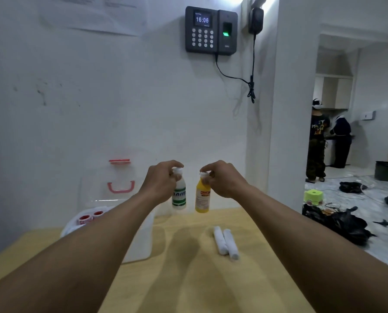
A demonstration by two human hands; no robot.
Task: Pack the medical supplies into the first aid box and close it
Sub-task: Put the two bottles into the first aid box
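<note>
While left hand (163, 181) pinches white bottle (179, 196) | right hand (222, 179) pinches yellow bottle (202, 198) | box (143, 240) part-hidden

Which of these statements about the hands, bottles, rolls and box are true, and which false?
1. The left hand holds the white bottle at its cap. True.
2. The right hand holds a red bottle. False: it holds a yellow bottle.
3. Two white rolls lie side by side on the table. True.
4. The box is closed. False: its lid stands open against the wall.
</note>
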